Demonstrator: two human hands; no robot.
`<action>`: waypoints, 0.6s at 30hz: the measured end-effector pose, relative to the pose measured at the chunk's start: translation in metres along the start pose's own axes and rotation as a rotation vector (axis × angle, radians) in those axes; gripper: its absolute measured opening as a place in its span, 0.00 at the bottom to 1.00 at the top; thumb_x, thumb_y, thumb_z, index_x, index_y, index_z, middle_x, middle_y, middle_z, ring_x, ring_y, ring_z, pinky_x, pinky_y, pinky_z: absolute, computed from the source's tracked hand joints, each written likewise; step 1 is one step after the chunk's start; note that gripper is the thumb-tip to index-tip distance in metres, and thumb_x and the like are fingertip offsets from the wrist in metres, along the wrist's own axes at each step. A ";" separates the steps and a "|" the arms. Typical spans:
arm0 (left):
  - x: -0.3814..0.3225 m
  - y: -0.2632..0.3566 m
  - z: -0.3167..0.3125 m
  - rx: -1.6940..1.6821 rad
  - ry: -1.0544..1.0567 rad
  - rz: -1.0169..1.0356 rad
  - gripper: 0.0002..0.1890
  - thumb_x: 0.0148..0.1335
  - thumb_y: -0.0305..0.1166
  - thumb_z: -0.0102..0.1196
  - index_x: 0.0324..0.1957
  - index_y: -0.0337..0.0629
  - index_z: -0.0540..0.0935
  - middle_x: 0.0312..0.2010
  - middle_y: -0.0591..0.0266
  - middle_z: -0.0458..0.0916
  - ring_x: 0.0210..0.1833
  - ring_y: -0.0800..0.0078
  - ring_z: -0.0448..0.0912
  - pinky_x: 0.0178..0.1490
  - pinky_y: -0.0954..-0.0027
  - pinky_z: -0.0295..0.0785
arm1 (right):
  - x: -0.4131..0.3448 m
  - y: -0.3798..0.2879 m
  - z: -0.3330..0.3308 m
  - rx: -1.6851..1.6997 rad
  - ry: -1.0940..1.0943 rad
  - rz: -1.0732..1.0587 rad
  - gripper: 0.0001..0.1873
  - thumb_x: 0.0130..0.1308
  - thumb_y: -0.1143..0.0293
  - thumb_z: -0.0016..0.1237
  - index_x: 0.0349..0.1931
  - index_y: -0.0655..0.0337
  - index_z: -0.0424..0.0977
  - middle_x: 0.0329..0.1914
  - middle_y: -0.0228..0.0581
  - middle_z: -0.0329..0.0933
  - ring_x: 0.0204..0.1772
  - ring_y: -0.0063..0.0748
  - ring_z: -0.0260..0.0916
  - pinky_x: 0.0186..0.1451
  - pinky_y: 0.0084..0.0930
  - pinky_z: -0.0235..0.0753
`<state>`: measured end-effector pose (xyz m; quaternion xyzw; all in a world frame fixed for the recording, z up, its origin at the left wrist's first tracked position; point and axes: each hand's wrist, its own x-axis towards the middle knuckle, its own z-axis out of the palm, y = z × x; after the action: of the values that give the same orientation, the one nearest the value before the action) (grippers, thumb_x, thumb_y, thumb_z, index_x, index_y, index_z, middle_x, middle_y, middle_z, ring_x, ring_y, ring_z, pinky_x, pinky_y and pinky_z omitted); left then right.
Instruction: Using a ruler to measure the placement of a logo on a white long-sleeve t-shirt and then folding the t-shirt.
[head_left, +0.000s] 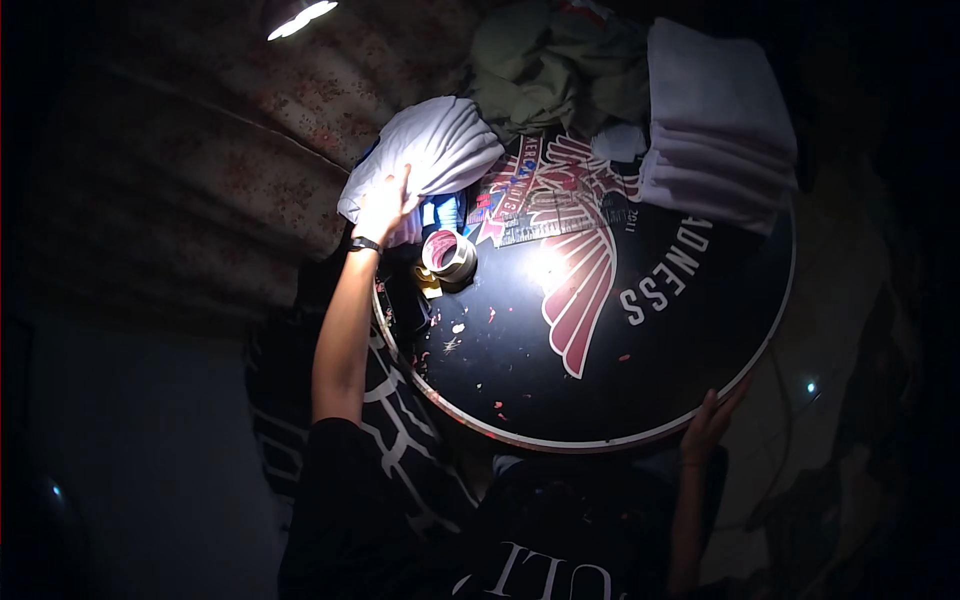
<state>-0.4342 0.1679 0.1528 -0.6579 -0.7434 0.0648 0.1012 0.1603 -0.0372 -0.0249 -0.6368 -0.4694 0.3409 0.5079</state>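
My left hand (385, 204), with a dark band at the wrist, rests on the lower edge of a pleated stack of white cloth (442, 146). Its fingers are spread over the fabric. Blue fabric (444, 211) shows beneath that stack. Just below it, a roll of tape (450, 256) stands on the round black table (517, 367). My right hand (705, 427) touches the table's pale rim at the lower right; dim light hides how its fingers close there. A clear ruler (555, 226) lies flat on the printed wing design.
A folded white cloth stack (720, 127) sits at the table's far right, partly over its edge. Crumpled olive cloth (555, 67) lies at the back beside a small pale piece (619, 142). A lit lamp (301, 20) hangs near a floral curtain (300, 112). Something yellow (429, 283) lies by the tape.
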 end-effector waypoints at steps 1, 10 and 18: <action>0.002 -0.006 -0.013 -0.109 0.041 0.068 0.39 0.64 0.52 0.62 0.73 0.47 0.67 0.51 0.41 0.84 0.50 0.42 0.84 0.54 0.51 0.78 | 0.001 0.002 -0.001 -0.012 0.019 -0.020 0.40 0.79 0.59 0.37 0.82 0.62 0.36 0.82 0.68 0.47 0.82 0.61 0.53 0.80 0.44 0.56; 0.031 -0.054 -0.048 -0.615 -0.347 -0.038 0.33 0.67 0.43 0.67 0.69 0.38 0.75 0.58 0.56 0.84 0.59 0.69 0.79 0.68 0.67 0.69 | 0.001 0.004 0.000 0.052 -0.001 0.012 0.40 0.78 0.60 0.37 0.82 0.63 0.34 0.83 0.67 0.44 0.84 0.61 0.49 0.82 0.46 0.53; 0.030 -0.093 -0.030 -0.866 -0.274 -0.173 0.28 0.77 0.44 0.55 0.68 0.33 0.75 0.59 0.61 0.82 0.62 0.75 0.74 0.70 0.70 0.66 | -0.001 0.012 0.003 0.065 0.015 -0.006 0.41 0.79 0.56 0.37 0.82 0.64 0.36 0.86 0.63 0.39 0.86 0.58 0.42 0.84 0.44 0.45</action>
<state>-0.5203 0.1845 0.2056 -0.5607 -0.7606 -0.1738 -0.2772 0.1599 -0.0376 -0.0373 -0.6211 -0.4561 0.3495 0.5330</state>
